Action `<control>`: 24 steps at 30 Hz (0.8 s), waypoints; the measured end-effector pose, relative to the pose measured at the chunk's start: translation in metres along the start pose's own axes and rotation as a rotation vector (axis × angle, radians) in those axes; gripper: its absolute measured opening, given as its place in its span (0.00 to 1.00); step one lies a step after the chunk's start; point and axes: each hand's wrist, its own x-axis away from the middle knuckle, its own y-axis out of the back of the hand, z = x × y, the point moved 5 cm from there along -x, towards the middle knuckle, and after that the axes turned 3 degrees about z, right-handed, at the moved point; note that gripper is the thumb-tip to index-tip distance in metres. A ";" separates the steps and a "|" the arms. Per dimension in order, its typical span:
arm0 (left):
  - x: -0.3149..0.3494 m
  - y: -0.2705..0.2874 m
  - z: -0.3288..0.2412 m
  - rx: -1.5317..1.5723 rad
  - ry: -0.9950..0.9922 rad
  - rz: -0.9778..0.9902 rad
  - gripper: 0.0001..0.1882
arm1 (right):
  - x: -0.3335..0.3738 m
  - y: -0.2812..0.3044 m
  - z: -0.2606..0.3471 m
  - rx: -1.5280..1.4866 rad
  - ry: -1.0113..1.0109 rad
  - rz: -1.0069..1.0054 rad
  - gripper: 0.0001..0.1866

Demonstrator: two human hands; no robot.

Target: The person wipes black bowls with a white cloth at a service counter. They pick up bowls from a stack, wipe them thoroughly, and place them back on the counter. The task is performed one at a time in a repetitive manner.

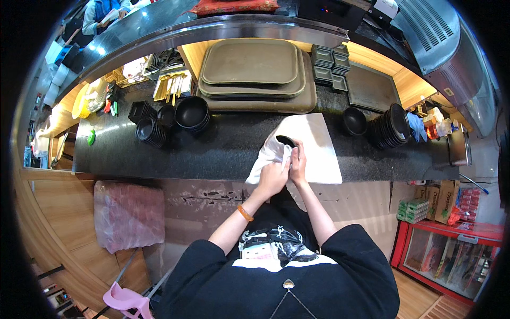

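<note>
My left hand (272,178) is closed on a white cloth (265,154) just above the counter's front edge. Beside it, my right hand (298,164) grips a small black bowl (286,140), its fingers along the bowl's side. The cloth is bunched around and into the bowl and hides most of it. Beneath both hands a white sheet of cloth (323,143) lies spread on the dark counter (223,154); where it parts from the held cloth I cannot tell. To the right sit a single black bowl (354,121) and a stack of black dishes (392,126).
Stacked brown trays (249,63) stand at the back, with small square dishes (330,66) on their right. Black bowls (192,112) and golden cutlery (172,86) are on the left. A metal-edged shelf (255,26) overhangs the back. A red-framed cooler (446,255) stands right.
</note>
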 end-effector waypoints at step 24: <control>0.012 0.052 0.128 1.871 0.102 -0.029 0.30 | -0.138 0.227 0.010 0.613 -0.542 -0.414 0.23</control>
